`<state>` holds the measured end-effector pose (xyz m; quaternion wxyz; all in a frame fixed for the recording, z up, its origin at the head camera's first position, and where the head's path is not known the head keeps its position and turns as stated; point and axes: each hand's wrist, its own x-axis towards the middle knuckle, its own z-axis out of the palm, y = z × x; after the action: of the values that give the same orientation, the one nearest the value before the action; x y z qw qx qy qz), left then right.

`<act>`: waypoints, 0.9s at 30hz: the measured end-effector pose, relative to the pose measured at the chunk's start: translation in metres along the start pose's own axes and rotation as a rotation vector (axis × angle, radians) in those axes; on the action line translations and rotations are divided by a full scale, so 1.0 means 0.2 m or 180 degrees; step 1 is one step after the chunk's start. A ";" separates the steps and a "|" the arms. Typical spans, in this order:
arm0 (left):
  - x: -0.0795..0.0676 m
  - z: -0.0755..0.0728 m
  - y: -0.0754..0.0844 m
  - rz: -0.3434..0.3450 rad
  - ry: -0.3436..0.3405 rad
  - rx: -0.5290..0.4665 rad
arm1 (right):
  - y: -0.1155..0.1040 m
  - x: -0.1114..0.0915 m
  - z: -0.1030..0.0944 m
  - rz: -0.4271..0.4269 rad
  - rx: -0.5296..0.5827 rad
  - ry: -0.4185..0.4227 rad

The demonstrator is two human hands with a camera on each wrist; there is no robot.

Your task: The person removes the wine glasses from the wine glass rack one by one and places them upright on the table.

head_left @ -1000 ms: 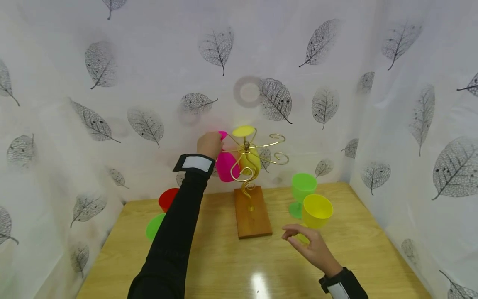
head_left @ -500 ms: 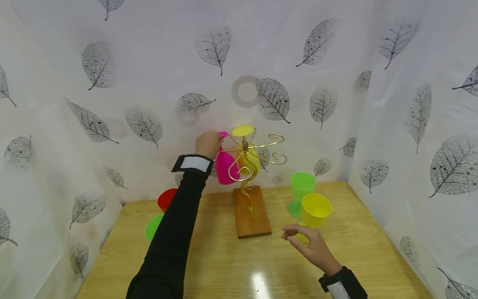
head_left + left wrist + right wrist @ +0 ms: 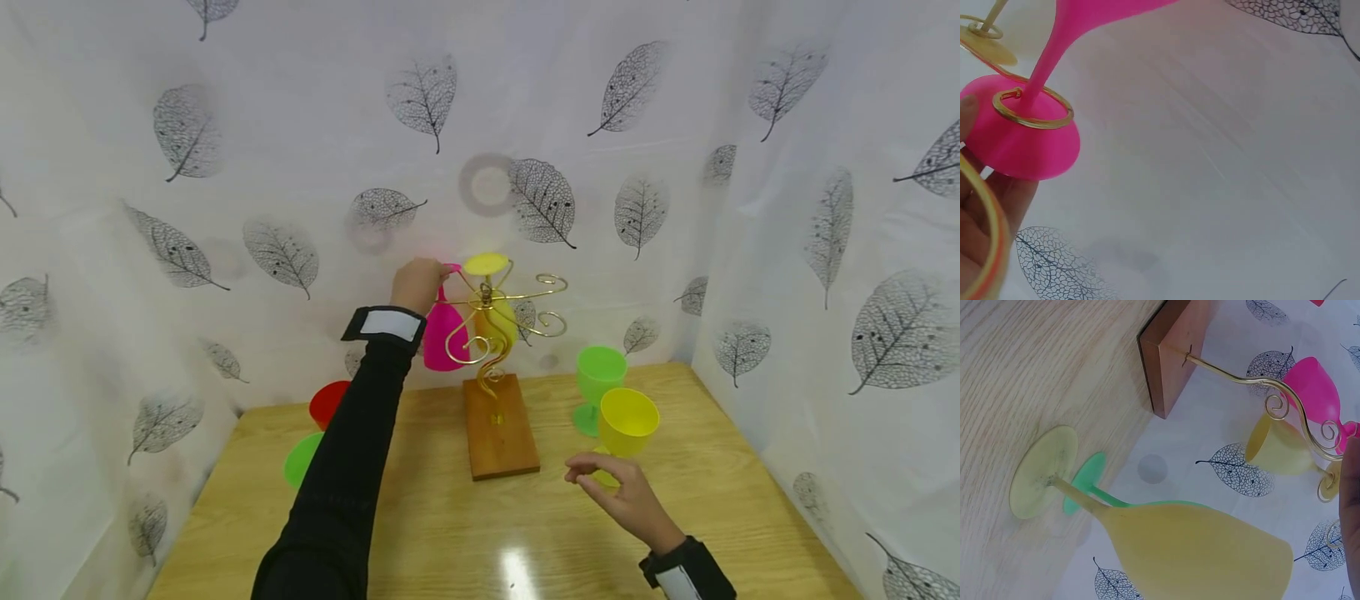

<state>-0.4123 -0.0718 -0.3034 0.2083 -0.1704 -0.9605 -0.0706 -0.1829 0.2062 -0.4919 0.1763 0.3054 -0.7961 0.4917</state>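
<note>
My left hand (image 3: 416, 285) pinches the foot of a pink plastic goblet (image 3: 447, 337), which hangs bowl down on the left side of a gold wire stemware rack (image 3: 486, 305). In the left wrist view, a gold loop (image 3: 1038, 124) goes around the stem just by the foot (image 3: 1029, 153), with fingers (image 3: 1017, 197) at the foot's edge. A yellow goblet (image 3: 486, 263) also hangs upside down at the back of the rack. My right hand (image 3: 626, 497), fingers loosely curved and holding nothing, hovers in front of an upright yellow goblet (image 3: 628, 423).
A green goblet (image 3: 600, 371) stands behind the upright yellow one. On the left, a red cup (image 3: 327, 404) and a green cup (image 3: 302, 460) are partly covered by my left sleeve. The rack's wooden base (image 3: 501, 437) rests on the table, before a leaf-print curtain.
The pink goblet has straightened from a slight tilt, and more of its stem shows beside my left hand. The right hand stays where it was. The head view has shifted slightly.
</note>
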 end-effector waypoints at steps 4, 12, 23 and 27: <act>0.01 0.02 -0.01 0.0071 -0.0005 -0.0107 | 0.00 0.00 0.00 0.0007 0.0023 0.0014; 0.01 0.04 -0.05 0.0152 -0.0121 -0.0154 | 0.01 -0.02 0.00 -0.0107 0.0040 0.0078; 0.05 0.05 -0.04 0.0118 0.0276 0.0091 | 0.01 -0.03 -0.01 -0.0039 -0.0078 0.0102; 0.05 0.05 -0.04 0.0086 0.0450 0.0126 | 0.01 -0.03 -0.01 0.0046 -0.0047 0.0066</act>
<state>-0.4268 -0.0735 -0.3085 0.2799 -0.1738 -0.9422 -0.0606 -0.1801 0.2096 -0.4956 0.1832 0.2933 -0.8001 0.4902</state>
